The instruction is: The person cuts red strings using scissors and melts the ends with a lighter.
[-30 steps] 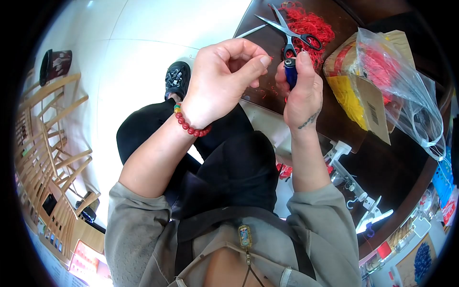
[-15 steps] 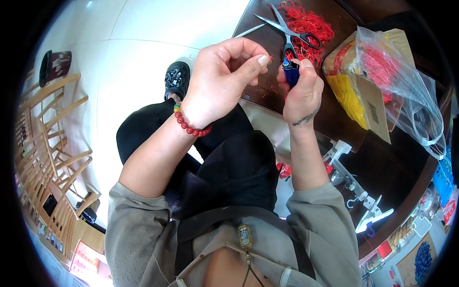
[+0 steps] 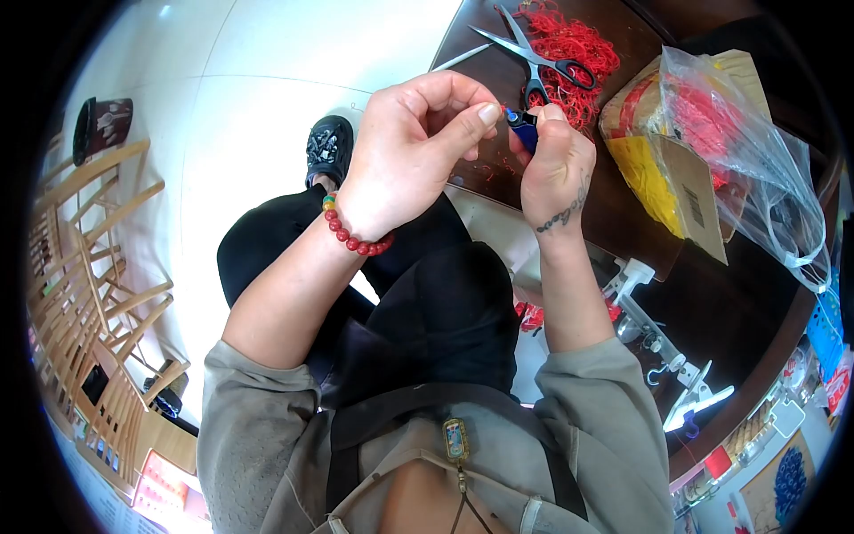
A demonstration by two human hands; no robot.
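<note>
My left hand [image 3: 422,147] pinches thumb and forefinger together; a tiny bit of red cord [image 3: 502,106] peeks out at the fingertips, the rest hidden by the hand. Wrapped in my right hand [image 3: 560,169] is a dark blue lighter [image 3: 523,133], its top tilted toward the left fingertips and right beside the red tip. Just beyond both hands, black-handled scissors [image 3: 535,60] lie spread on the dark table [image 3: 485,178], partly over a tangled heap of red cord [image 3: 583,44].
Right of the heap stands a cardboard box [image 3: 698,191] with yellow tape and a clear plastic bag [image 3: 765,187] holding red material. A thin white stick [image 3: 464,56] lies by the table edge. A white metal device [image 3: 663,343] is at lower right, wooden chairs [image 3: 98,258] at left.
My right hand has moved left, tilting the lighter so its top now meets the left fingertips. The left hand has stayed almost still.
</note>
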